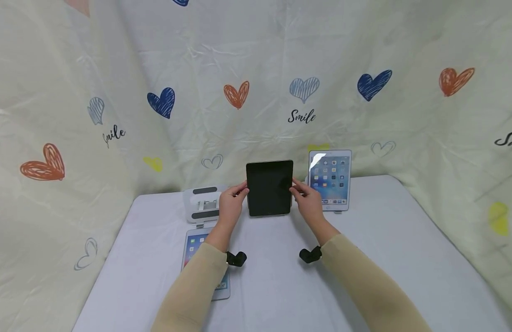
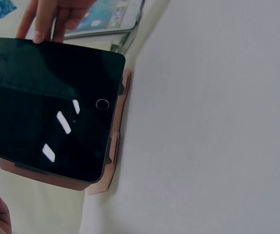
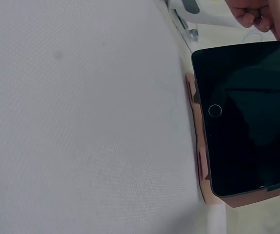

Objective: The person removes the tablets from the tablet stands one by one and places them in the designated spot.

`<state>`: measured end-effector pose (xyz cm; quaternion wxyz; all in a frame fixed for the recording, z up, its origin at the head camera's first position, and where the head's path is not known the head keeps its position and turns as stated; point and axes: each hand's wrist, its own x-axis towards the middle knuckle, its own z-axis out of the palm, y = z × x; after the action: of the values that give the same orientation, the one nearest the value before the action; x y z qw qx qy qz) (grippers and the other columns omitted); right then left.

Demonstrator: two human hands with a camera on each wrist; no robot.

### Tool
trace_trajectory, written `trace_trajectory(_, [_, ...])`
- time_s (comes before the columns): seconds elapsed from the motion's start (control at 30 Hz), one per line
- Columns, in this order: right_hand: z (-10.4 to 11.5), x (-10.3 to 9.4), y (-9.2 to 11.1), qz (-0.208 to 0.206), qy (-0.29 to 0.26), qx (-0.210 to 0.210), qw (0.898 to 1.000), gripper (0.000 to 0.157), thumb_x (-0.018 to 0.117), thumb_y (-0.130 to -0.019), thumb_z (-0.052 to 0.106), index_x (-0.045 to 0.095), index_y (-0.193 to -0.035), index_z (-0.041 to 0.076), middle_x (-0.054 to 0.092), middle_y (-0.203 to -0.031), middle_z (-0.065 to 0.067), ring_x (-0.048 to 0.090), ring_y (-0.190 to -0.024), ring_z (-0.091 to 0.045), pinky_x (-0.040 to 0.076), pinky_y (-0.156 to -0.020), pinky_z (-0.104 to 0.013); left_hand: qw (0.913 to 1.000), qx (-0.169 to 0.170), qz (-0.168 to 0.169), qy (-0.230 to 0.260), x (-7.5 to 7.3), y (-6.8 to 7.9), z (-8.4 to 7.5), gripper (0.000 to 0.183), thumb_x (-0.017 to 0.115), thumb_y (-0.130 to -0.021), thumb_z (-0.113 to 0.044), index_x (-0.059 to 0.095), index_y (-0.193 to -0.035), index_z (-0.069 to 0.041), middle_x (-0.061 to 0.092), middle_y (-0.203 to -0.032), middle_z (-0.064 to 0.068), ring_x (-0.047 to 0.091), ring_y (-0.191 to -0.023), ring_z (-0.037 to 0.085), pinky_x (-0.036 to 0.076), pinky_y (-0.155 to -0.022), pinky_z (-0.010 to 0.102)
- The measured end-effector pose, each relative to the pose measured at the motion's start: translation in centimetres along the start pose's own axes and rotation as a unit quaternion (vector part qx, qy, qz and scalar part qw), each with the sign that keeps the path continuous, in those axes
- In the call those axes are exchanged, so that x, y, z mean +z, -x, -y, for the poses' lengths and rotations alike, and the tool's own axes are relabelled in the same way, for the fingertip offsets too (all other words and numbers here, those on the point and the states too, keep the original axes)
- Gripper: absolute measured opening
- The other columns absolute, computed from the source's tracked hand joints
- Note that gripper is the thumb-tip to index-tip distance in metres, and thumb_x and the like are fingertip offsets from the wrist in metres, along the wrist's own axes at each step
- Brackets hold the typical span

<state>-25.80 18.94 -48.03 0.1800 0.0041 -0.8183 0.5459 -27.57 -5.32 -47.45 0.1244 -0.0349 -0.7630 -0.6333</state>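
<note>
A black tablet (image 1: 269, 188) with a dark screen stands upright near the back of the table. My left hand (image 1: 231, 203) pinches its left edge, and my right hand (image 1: 308, 199) holds the opposite edge between thumb and fingers. Behind and under the tablet, a pinkish-brown stand (image 2: 111, 170) shows in the left wrist view, its lower lip running along the tablet's bottom edge. The round home button sits at that lower end. In the right wrist view the same stand (image 3: 201, 151) peeks out beside the tablet (image 3: 252, 122).
A white tablet (image 1: 336, 177) with a lit screen stands at the back right, beside my right hand. At the back left is a white stand (image 1: 193, 203) with dark grey pads. Another white tablet (image 1: 192, 242) lies in front of it, partly under my left forearm. A heart-patterned cloth (image 1: 260, 55) hangs behind.
</note>
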Motion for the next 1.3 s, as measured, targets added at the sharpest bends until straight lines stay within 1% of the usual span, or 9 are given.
trace_trajectory(0.27, [0.4, -0.3, 0.3, 0.009, -0.041, 0.022, 0.999, 0.038, 0.067, -0.096, 0.018, 0.065, -0.134, 0.019, 0.070, -0.109, -0.014, 0.064, -0.095, -0.038, 0.051, -0.066, -0.019, 0.9999, -0.013, 0.006, 0.007, -0.3, 0.4, -0.5, 0.027, 0.073, -0.092, -0.020, 0.075, -0.118, -0.018, 0.073, -0.109, -0.002, 0.060, -0.094, 0.016, 0.052, -0.076, 0.023])
trace_trajectory(0.47, [0.5, -0.8, 0.5, 0.033, -0.044, 0.036, 0.998, 0.039, 0.066, -0.097, 0.018, 0.063, -0.136, 0.019, 0.070, -0.108, -0.014, 0.062, -0.089, -0.035, 0.050, -0.065, -0.021, 0.9998, -0.012, 0.005, 0.014, -0.4, 0.8, -0.4, 0.026, 0.073, -0.091, -0.018, 0.075, -0.117, -0.017, 0.073, -0.108, -0.001, 0.061, -0.093, 0.017, 0.053, -0.078, 0.022])
trace_trajectory(0.6, [0.7, -1.3, 0.7, 0.053, -0.055, 0.053, 0.996, 0.041, 0.066, -0.097, 0.018, 0.061, -0.138, 0.021, 0.068, -0.110, -0.015, 0.061, -0.099, -0.042, 0.054, -0.073, -0.026, 0.9997, -0.009, 0.007, 0.024, -0.5, 1.2, -0.4, 0.026, 0.074, -0.090, -0.016, 0.076, -0.115, -0.014, 0.074, -0.107, 0.002, 0.062, -0.092, 0.016, 0.052, -0.075, 0.019])
trace_trajectory(0.73, [1.1, -1.8, 0.9, 0.063, -0.057, 0.060, 0.995, 0.042, 0.066, -0.097, 0.017, 0.060, -0.138, 0.020, 0.068, -0.111, -0.015, 0.059, -0.101, -0.046, 0.056, -0.076, -0.032, 0.9993, -0.006, 0.016, 0.032, -0.7, 1.6, -0.6, 0.027, 0.074, -0.090, -0.014, 0.075, -0.116, -0.011, 0.074, -0.108, 0.004, 0.065, -0.095, 0.016, 0.052, -0.077, 0.019])
trace_trajectory(0.77, [1.1, -1.8, 0.9, 0.063, -0.056, 0.060, 0.995, 0.042, 0.066, -0.097, 0.016, 0.060, -0.138, 0.019, 0.068, -0.110, -0.016, 0.059, -0.100, -0.046, 0.055, -0.073, -0.028, 0.9992, -0.006, 0.018, 0.034, -0.8, 1.7, -0.6, 0.027, 0.074, -0.090, -0.014, 0.075, -0.116, -0.010, 0.074, -0.109, 0.004, 0.065, -0.096, 0.016, 0.053, -0.079, 0.020])
trace_trajectory(1.03, [1.1, -2.3, 1.4, 0.092, -0.055, 0.078, 0.991, 0.042, 0.065, -0.098, 0.018, 0.059, -0.140, 0.016, 0.068, -0.109, -0.016, 0.057, -0.097, -0.047, 0.054, -0.072, -0.031, 0.9988, -0.030, 0.034, 0.018, -1.1, 2.7, -1.1, 0.029, 0.074, -0.090, -0.017, 0.074, -0.119, -0.012, 0.073, -0.113, 0.004, 0.067, -0.102, 0.016, 0.054, -0.087, 0.028])
trace_trajectory(1.17, [1.1, -2.6, 1.8, 0.105, -0.046, 0.097, 0.989, 0.043, 0.065, -0.098, 0.020, 0.059, -0.140, 0.018, 0.068, -0.109, -0.014, 0.057, -0.094, -0.046, 0.053, -0.079, -0.042, 0.9976, -0.049, 0.046, 0.015, -1.3, 3.2, -1.1, 0.030, 0.074, -0.091, -0.017, 0.073, -0.120, -0.012, 0.072, -0.115, 0.003, 0.066, -0.106, 0.016, 0.053, -0.090, 0.030])
trace_trajectory(1.23, [1.2, -2.8, 2.1, 0.114, -0.039, 0.109, 0.987, 0.043, 0.064, -0.098, 0.021, 0.059, -0.140, 0.020, 0.068, -0.110, -0.013, 0.057, -0.092, -0.044, 0.052, -0.079, -0.045, 0.9968, -0.058, 0.053, 0.018, -1.4, 3.5, -1.1, 0.030, 0.073, -0.091, -0.017, 0.073, -0.120, -0.012, 0.072, -0.117, 0.003, 0.066, -0.108, 0.017, 0.053, -0.091, 0.032])
trace_trajectory(1.3, [1.1, -2.9, 2.3, 0.120, -0.035, 0.118, 0.985, 0.043, 0.065, -0.098, 0.021, 0.059, -0.140, 0.021, 0.068, -0.110, -0.012, 0.057, -0.088, -0.040, 0.052, -0.077, -0.044, 0.9957, -0.068, 0.060, 0.019, -1.5, 3.8, -1.0, 0.030, 0.073, -0.091, -0.018, 0.073, -0.121, -0.012, 0.071, -0.118, 0.004, 0.065, -0.109, 0.018, 0.052, -0.093, 0.033])
